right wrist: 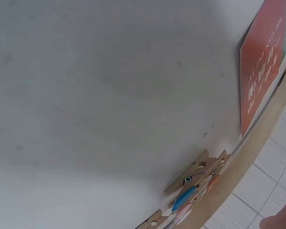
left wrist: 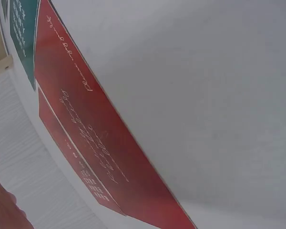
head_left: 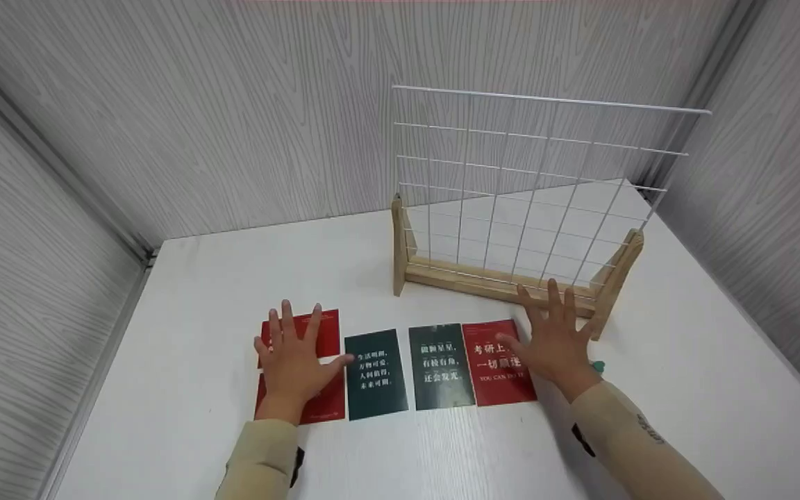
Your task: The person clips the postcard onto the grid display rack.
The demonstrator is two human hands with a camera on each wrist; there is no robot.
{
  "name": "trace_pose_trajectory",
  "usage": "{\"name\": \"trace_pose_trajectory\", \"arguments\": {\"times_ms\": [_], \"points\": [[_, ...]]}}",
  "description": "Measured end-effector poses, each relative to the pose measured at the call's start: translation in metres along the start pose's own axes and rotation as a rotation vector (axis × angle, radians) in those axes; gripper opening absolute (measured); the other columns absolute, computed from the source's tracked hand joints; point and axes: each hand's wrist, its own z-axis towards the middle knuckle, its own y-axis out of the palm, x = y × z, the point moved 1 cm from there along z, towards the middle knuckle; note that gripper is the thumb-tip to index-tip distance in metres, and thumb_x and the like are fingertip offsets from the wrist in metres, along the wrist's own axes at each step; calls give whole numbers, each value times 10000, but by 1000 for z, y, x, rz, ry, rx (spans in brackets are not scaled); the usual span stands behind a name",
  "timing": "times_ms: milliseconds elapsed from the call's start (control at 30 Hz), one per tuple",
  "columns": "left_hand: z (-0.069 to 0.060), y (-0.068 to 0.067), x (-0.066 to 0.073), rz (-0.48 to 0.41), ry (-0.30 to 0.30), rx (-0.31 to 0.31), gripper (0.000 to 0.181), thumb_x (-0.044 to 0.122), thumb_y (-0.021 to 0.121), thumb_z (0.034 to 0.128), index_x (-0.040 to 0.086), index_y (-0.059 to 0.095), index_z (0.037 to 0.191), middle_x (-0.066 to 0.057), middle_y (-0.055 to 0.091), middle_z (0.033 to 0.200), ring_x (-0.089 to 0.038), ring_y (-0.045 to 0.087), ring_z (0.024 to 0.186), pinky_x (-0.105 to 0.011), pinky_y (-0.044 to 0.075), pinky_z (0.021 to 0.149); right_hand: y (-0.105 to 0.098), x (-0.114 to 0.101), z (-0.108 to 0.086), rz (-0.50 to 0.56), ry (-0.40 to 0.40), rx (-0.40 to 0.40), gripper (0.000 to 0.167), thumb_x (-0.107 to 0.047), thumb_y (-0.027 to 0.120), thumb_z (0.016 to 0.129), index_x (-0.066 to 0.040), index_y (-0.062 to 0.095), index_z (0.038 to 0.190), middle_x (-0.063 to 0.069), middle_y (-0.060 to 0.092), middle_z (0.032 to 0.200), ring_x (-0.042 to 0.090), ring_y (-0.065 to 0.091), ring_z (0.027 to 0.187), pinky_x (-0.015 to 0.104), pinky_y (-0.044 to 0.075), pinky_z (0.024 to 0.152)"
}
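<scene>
My left hand spreads its fingers over two red cards, an upper one and a lower one, partly covering both. To their right lie two dark green cards with white writing, one nearer the left hand, another beside a third red card. My right hand, fingers spread, covers part of that red card's right side in the head view. Neither hand holds anything. Several wooden clothespins, one with a blue piece, lie beside the wooden base in the right wrist view.
Behind the cards at the right stands a white wire grid in a wooden stand. A small teal piece shows beside the right wrist. Grey wood-grain panels enclose the white table at the back and sides.
</scene>
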Motion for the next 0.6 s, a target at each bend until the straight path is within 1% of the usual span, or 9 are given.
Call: {"name": "trace_pose_trajectory", "arguments": {"times_ms": [100,233,400,600], "points": [[-1,1,-4,-8,0,-1,1043,569,755,672,222,253,1518,-197,74,1557,-428,27,1398,-688,113,1039,0,2,-1,-9,-3,10,915,-657,571,811,-218,205,1525,226,27,1550,479,-24,1384,796,-25,927],[-4,1,-11,-29,-7,-7,1052,508,792,658,204,262,1514,-194,81,1553,-423,50,1394,-687,118,1038,1,4,-3,-9,-15,15,913,-656,583,801,-234,213,1521,213,38,1551,464,-12,1388,788,4,944],[-8,1,-19,-33,-12,-27,1066,467,818,640,181,272,1509,-199,74,1552,-422,45,1394,-685,111,1041,1,9,-7,0,-32,20,907,-619,617,800,-255,205,1521,192,36,1557,451,0,1392,778,37,959],[-13,3,-28,-39,-8,-42,1053,461,813,654,162,273,1508,-209,62,1550,-418,25,1393,-697,89,1035,1,16,-11,-18,-62,44,899,-617,641,787,-254,249,1510,192,79,1552,448,54,1388,736,7,998]]}}
